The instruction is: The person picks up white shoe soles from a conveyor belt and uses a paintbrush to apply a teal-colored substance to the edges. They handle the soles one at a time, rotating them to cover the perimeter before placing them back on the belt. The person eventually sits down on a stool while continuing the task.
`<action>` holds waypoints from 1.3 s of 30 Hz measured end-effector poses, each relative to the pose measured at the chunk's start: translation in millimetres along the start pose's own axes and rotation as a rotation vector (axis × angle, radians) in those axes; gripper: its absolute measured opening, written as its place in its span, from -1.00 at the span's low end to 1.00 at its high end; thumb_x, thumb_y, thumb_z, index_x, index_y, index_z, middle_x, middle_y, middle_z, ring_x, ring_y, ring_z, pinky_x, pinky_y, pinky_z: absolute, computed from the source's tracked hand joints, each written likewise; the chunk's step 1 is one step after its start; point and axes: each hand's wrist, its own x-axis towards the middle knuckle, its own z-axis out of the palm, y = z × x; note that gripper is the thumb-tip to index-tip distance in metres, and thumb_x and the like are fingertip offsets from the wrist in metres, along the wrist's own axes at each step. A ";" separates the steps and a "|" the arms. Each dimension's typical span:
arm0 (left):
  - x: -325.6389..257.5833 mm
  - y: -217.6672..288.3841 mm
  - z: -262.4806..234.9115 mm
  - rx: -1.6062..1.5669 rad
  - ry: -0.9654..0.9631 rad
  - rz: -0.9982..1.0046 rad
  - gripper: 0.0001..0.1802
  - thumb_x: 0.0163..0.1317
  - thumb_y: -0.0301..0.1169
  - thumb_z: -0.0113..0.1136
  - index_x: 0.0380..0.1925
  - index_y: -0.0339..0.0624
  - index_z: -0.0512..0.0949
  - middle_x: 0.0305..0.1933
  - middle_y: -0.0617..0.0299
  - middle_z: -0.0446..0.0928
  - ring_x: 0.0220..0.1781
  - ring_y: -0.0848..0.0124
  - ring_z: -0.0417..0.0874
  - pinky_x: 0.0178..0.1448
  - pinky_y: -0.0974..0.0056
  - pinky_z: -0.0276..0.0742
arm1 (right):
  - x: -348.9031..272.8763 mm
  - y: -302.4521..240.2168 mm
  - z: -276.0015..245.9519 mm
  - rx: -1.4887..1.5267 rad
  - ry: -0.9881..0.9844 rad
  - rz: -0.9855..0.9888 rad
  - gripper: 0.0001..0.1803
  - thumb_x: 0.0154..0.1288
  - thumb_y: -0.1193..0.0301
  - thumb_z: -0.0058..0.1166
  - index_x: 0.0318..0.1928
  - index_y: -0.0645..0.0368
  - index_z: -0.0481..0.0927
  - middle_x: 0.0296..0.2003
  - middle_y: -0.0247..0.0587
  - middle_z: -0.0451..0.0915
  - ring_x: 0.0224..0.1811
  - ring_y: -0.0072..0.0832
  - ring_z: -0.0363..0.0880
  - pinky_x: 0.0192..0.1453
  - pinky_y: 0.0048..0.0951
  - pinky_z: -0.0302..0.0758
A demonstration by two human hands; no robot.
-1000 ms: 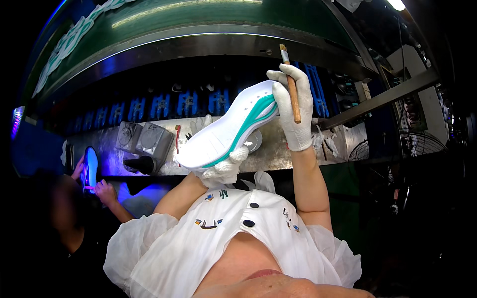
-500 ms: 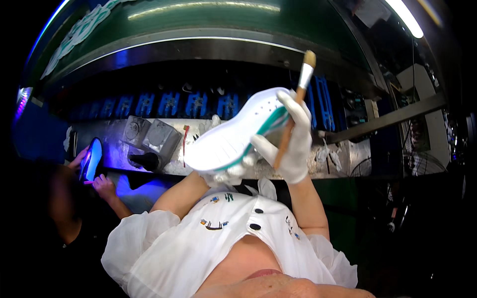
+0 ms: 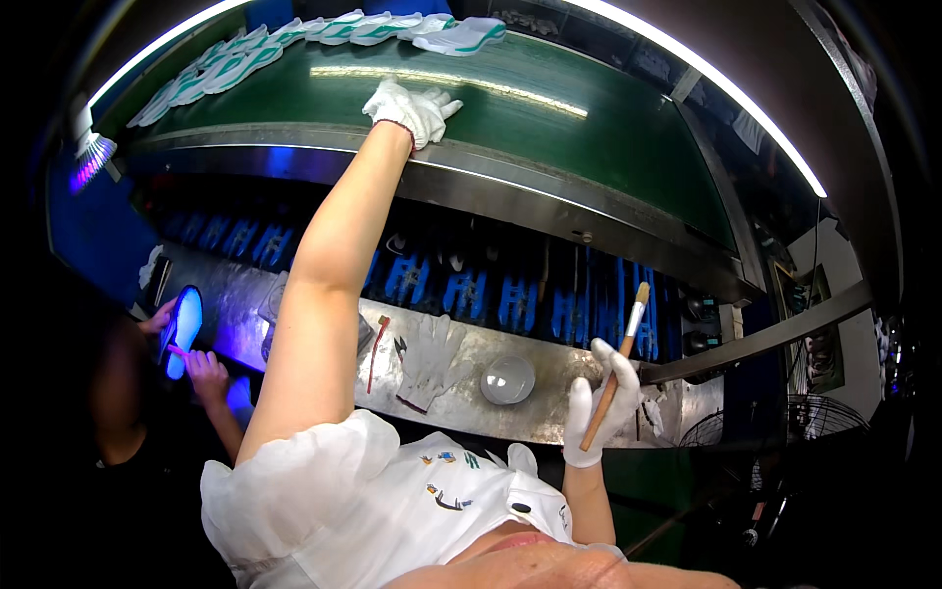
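My left hand (image 3: pixel 412 110), in a white knit glove, reaches far out over a green conveyor belt (image 3: pixel 549 147). Its fingers are spread and nothing is in them. Beyond the fingers, a white shoe sole with a teal edge (image 3: pixel 459 37) lies at the right end of a curved row of similar soles (image 3: pixel 235 69). Nearer my body, my right hand (image 3: pixel 601 407), also gloved in white, grips a paintbrush (image 3: pixel 613 383) by its wooden handle, bristles pointing up.
The metal bench (image 3: pixel 442 393) holds a round translucent bowl (image 3: pixel 507 380), a spare white glove (image 3: pixel 429 355) and a red-handled brush (image 3: pixel 378 353). Blue racks (image 3: pixel 461 294) stand under the belt's metal edge. At left, a co-worker's hands (image 3: pixel 201 373) hold a blue-lit sole (image 3: pixel 183 324).
The white and teal sole has left both my hands. My left hand has stretched forward over the belt. My right hand, still with the paintbrush, is lower in the picture, and the view has tilted up.
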 end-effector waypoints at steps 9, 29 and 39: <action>0.3 -21.5 8.5 0.282 0.140 0.136 -0.28 0.32 0.00 -0.46 0.33 -0.28 -0.09 0.46 0.11 -0.19 0.49 0.26 -0.25 0.50 0.24 -0.39 | -27.3 4.4 -9.2 0.001 0.065 0.173 -0.62 0.25 0.49 -0.08 0.07 0.30 0.28 -0.04 0.00 0.47 -0.03 -0.36 0.49 0.03 -0.38 0.46; 16.3 -11.6 -9.7 0.380 0.129 0.330 -0.37 0.34 -0.32 -0.21 0.31 -0.35 -0.12 0.42 -0.14 -0.15 0.45 0.03 -0.10 0.46 0.09 -0.06 | -71.9 29.9 -22.6 0.155 0.464 0.691 -0.58 0.37 0.18 -0.32 0.02 0.18 0.42 -0.44 -0.40 0.33 -0.58 -0.72 0.17 -0.51 -0.72 0.18; 2.1 -49.0 -0.8 2.584 -0.135 0.599 -0.51 0.21 -0.12 -0.09 0.05 -0.18 0.42 0.12 0.01 0.42 0.17 0.13 0.40 0.26 0.16 0.25 | -108.0 76.4 -28.8 0.552 0.666 1.056 -0.70 0.31 0.21 -0.02 -0.10 0.15 0.38 -0.37 -0.37 0.48 -0.49 -0.73 0.38 -0.60 -0.75 0.22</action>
